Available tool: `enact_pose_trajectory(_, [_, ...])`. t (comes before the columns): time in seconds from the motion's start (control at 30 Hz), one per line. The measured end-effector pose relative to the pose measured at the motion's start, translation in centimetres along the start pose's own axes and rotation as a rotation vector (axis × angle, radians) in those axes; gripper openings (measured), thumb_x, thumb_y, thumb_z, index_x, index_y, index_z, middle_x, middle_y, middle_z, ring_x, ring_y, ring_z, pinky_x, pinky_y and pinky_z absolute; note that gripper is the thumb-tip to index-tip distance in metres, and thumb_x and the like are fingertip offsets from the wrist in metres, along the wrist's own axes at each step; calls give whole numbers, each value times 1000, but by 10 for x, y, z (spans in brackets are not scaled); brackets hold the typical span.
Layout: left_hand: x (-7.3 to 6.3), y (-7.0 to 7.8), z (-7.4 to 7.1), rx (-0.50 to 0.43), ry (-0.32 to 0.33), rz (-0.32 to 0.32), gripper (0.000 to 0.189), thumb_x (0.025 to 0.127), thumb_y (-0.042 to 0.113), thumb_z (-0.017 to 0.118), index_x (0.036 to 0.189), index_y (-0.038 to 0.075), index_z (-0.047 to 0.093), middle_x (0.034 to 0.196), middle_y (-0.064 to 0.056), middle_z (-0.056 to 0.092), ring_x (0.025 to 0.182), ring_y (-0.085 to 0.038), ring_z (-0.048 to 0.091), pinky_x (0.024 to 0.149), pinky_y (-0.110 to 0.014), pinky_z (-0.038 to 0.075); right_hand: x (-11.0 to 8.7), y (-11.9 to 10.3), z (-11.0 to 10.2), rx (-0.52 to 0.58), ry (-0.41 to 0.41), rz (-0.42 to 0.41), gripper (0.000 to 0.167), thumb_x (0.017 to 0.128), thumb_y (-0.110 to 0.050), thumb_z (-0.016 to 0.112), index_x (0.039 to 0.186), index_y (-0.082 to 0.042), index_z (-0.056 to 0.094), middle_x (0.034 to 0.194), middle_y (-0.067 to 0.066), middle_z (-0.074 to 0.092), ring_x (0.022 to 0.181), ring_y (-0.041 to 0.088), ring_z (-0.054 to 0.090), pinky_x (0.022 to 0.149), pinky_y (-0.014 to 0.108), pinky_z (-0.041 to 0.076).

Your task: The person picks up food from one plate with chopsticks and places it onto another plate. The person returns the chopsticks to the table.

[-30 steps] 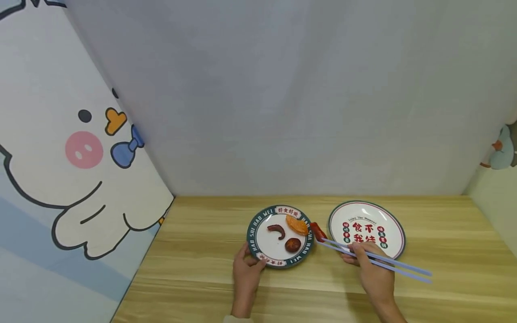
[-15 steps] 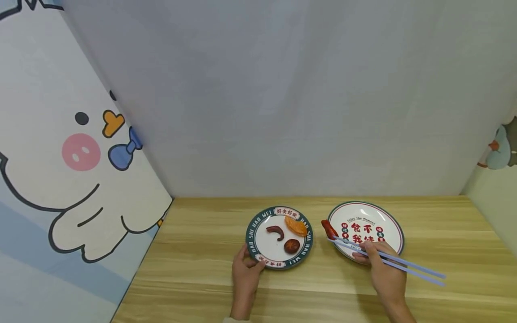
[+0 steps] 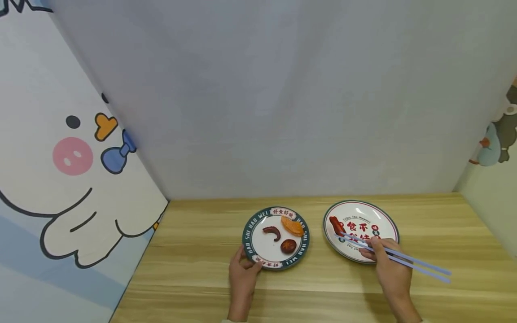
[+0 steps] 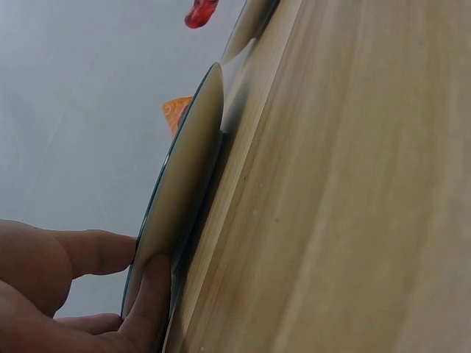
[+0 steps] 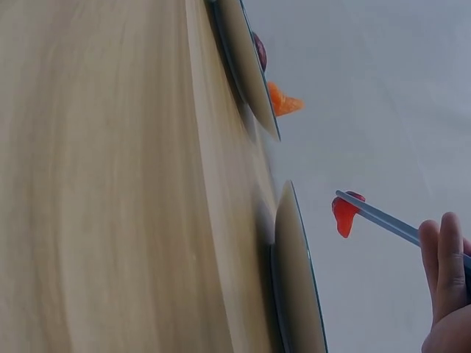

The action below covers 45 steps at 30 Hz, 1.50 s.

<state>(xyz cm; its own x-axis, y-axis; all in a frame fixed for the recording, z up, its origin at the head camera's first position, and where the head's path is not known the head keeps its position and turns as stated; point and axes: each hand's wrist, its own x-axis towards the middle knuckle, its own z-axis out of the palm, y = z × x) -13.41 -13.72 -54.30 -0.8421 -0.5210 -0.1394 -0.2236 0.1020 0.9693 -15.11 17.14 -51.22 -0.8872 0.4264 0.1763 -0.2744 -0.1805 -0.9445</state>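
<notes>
My left hand point(image 3: 243, 273) grips the near-left rim of a green-rimmed plate point(image 3: 263, 246), thumb and fingers on either side of it in the left wrist view. On this plate lie an orange slice-like piece point(image 3: 292, 226), a curled dark-red piece point(image 3: 272, 232) and a brown mushroom cap point(image 3: 288, 246). My right hand point(image 3: 392, 269) holds a pair of pale blue chopsticks point(image 3: 420, 261). Their tips pinch a glossy red piece of food point(image 5: 344, 217), raised above the white plate point(image 3: 381, 217) with red lettering. In the head view it overlaps that plate's left part.
Both plates stand on a wood-grain table point(image 3: 194, 269), with a narrow gap between them. Behind the table hangs a grey backdrop point(image 3: 307, 112). A cartoon-printed panel point(image 3: 133, 202) borders the left side, and a pale panel point(image 3: 484, 202) the right.
My right hand has moved right with the chopsticks, carrying the red piece from beside the green-rimmed plate to over the white plate. My left hand keeps its grip; the head view has shifted slightly.
</notes>
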Motion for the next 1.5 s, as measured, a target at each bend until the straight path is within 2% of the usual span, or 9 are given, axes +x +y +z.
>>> enact_pose_trajectory(0.2, [0, 1, -1, 15, 4, -16, 80, 80, -16, 77, 153, -10, 44, 127, -25, 55, 94, -26, 63, 69, -22, 58, 5, 2, -5, -50, 19, 6, 18, 102, 6, 61, 92, -1, 75, 86, 3, 75, 63, 10, 75, 65, 22, 62])
enact_pose_trajectory(0.43, [0, 2, 0, 32, 4, -24, 79, 82, -15, 77, 153, -9, 44, 127, -24, 55, 95, -26, 64, 69, -23, 58, 11, 3, -13, -58, 41, 29, 14, 103, 4, 61, 97, 11, 72, 86, -1, 78, 63, 9, 75, 66, 22, 62])
enact_pose_trajectory(0.5, [0, 2, 0, 30, 3, -23, 79, 82, -15, 77, 154, -9, 44, 127, -24, 55, 95, -26, 64, 69, -23, 58, 12, 3, -15, -55, 44, 25, 15, 103, 4, 61, 96, 9, 73, 87, -1, 79, 63, 9, 76, 67, 22, 62])
enact_pose_trajectory(0.7, [0, 2, 0, 20, 3, -24, 79, 82, -16, 76, 154, -9, 44, 127, -24, 54, 96, -26, 64, 70, -23, 59, 16, 3, -20, -58, 66, 21, 25, 103, 3, 62, 89, -13, 76, 87, -1, 78, 63, 7, 75, 67, 20, 61])
enact_pose_trajectory(0.8, [-1, 2, 0, 16, 2, -30, 79, 82, -16, 75, 154, -9, 43, 127, -24, 54, 96, -26, 64, 70, -23, 59, 18, 2, -23, -79, 74, 18, 27, 103, 2, 62, 88, -16, 76, 85, -3, 77, 63, 6, 75, 66, 19, 61])
enact_pose_trajectory(0.97, [-2, 3, 0, 11, 1, -19, 79, 81, -18, 75, 153, -11, 43, 126, -25, 54, 94, -27, 63, 69, -24, 60, 20, 2, -27, -70, 96, 30, 28, 102, 3, 62, 88, -17, 76, 84, -4, 76, 63, 6, 75, 66, 18, 61])
enact_pose_trajectory(1.17, [-2, 3, 0, 15, -2, -10, 79, 81, -17, 75, 153, -11, 43, 127, -26, 54, 94, -27, 63, 70, -23, 60, 23, 3, -31, -39, 111, -4, 22, 102, 5, 62, 90, -8, 75, 84, -2, 76, 63, 8, 75, 66, 20, 61])
enact_pose_trajectory(1.5, [-2, 2, 1, 8, 7, -10, 80, 81, -16, 76, 153, -11, 43, 127, -25, 55, 94, -26, 63, 69, -21, 58, 29, 5, -39, 18, 144, 29, 25, 101, 5, 62, 88, -11, 77, 86, -2, 75, 62, 8, 75, 64, 19, 61])
